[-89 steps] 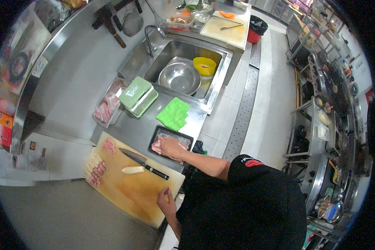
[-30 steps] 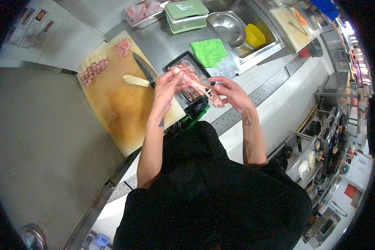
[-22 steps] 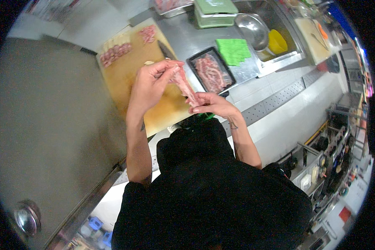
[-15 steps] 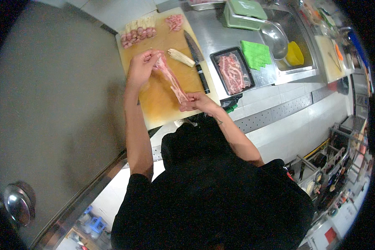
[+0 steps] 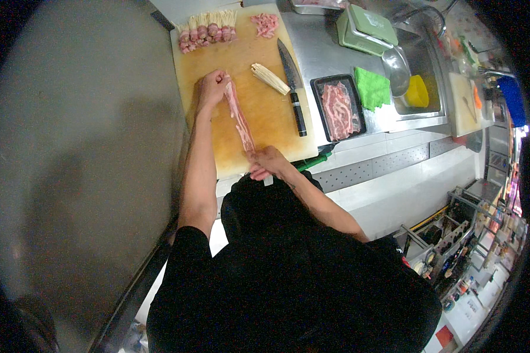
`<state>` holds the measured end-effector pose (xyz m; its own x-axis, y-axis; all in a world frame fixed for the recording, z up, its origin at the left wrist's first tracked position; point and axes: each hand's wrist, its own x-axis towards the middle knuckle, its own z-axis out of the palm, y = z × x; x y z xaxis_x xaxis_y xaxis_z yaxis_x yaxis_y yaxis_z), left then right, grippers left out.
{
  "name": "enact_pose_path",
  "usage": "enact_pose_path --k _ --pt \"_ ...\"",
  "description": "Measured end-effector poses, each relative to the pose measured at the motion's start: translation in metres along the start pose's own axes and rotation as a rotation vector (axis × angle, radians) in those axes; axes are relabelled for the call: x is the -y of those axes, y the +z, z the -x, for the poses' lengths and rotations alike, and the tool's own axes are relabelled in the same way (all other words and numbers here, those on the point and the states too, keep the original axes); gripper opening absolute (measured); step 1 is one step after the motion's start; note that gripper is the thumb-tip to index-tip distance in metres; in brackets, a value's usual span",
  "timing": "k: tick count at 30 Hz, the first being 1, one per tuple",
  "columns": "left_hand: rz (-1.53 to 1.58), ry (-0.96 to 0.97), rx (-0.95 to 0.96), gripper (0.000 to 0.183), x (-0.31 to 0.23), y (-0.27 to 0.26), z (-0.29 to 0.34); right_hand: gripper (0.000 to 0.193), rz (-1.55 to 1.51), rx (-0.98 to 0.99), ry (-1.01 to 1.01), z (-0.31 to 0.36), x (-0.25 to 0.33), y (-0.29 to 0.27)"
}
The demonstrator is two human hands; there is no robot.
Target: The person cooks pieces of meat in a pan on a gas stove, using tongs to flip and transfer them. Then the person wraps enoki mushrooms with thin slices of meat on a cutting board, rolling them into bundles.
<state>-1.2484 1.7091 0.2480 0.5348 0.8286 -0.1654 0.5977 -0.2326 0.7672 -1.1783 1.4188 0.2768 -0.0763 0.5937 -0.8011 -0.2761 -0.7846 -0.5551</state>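
Observation:
A long raw bacon strip (image 5: 239, 117) is stretched over the yellowed cutting board (image 5: 218, 144). My left hand (image 5: 214, 88) pinches its far end; my right hand (image 5: 267, 163) grips the near end by the board's front edge. Right of the strip lies a pale bundle of enoki mushrooms (image 5: 270, 79). Beside that, a knife (image 5: 292, 85) with a black handle rests on the board. Several bacon-wrapped enoki rolls (image 5: 207, 32) are lined up at the board's far left. A small pile of pink meat pieces (image 5: 265, 25) sits at the far right.
A black tray (image 5: 359, 126) of sliced raw meat stands right of the board, with a green cloth (image 5: 371, 88) beyond it. Farther off are a lidded green container (image 5: 365, 35) and a sink (image 5: 421, 56) holding a metal bowl and a yellow one. A grey wall (image 5: 100, 147) borders the left.
The bacon strip looks straighter and longer between my hands, its near end now closer to me. My right hand has moved nearer to my body. The whole view has shifted slightly.

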Motion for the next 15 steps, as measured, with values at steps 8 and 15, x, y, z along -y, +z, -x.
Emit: enact_pose_path --k 8,15 --pt "0.054 0.061 -0.517 0.023 -0.024 0.005 0.019 0.02 1.001 -0.852 -0.616 -0.006 0.103 -0.091" --pt "0.618 -0.401 -0.067 0.027 -0.081 0.058 0.096 0.037 1.303 -0.73 -0.459 -0.074 0.194 -0.111"
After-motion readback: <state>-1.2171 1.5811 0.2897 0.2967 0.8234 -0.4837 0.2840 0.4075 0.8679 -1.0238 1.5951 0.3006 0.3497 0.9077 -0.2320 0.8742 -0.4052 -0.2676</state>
